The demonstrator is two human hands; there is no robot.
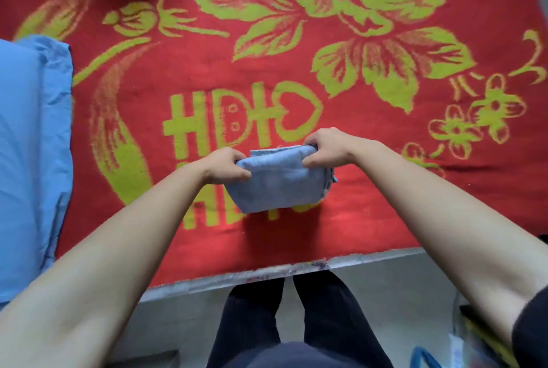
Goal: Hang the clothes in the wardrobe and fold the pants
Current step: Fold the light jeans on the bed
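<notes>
Pinching folded pants (278,182) at 2 opposite edges with left grip (226,164) and right grip (324,146), mid-frame over red bed (385,207); likely to unfold on uneven release.

Left hand (226,164) and right hand (326,146) bare, forearms bare. Short dark sleeve (532,332) on right upper arm. Dark trousers (255,317), dark top (296,356) at bottom edge.
</notes>
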